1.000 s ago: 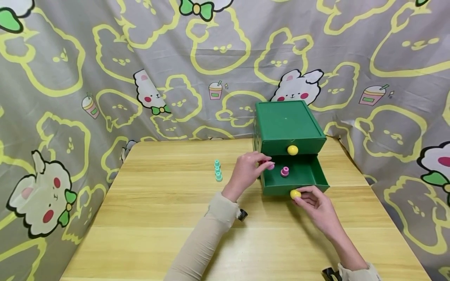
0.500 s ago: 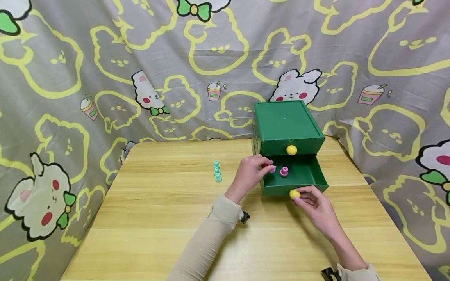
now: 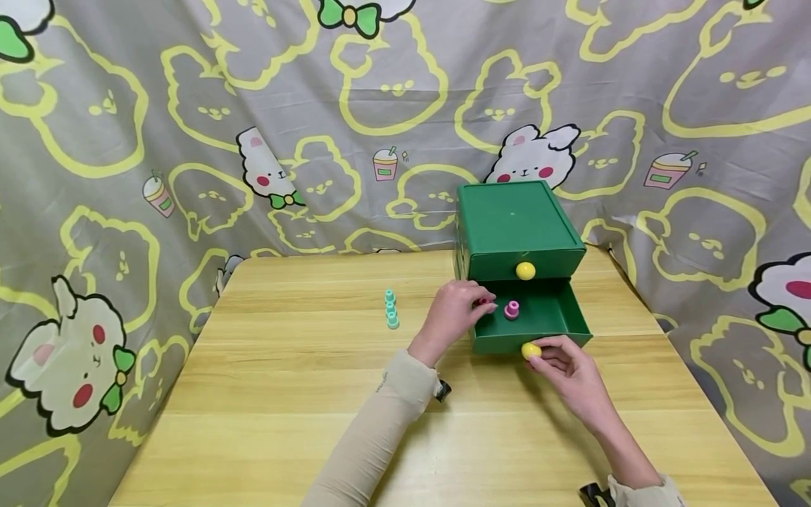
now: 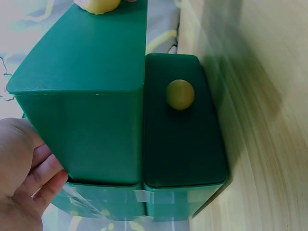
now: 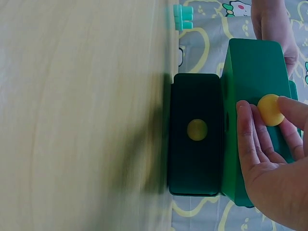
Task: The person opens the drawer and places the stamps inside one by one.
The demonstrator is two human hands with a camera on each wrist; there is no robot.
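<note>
A green drawer cabinet point(image 3: 522, 215) stands at the table's right rear with its middle drawer point(image 3: 570, 313) pulled out. My right hand point(image 3: 573, 377) pinches that drawer's yellow knob point(image 3: 531, 351) between thumb and fingers, clearly seen in the right wrist view. Over the drawer's left side, my left hand point(image 3: 453, 317) holds a small pink piece between thumb and forefinger, mostly hidden by the fingers. One pink stepped peg point(image 3: 512, 310) with a hollow top stands upright inside the drawer. In the left wrist view, the left hand's fingers point(image 4: 45, 178) reach behind the drawer's side wall.
Several turquoise stepped pegs point(image 3: 391, 310) stand in a row on the wooden table point(image 3: 285, 380), left of the cabinet. The upper drawer with its yellow knob point(image 3: 525, 271) is closed, as is the bottom drawer point(image 5: 195, 163). A patterned curtain point(image 3: 380, 91) hangs behind.
My left hand has shifted slightly right and lower over the drawer, and the pink piece in its fingers is now more hidden. The right hand stays on the knob; the drawer has not moved.
</note>
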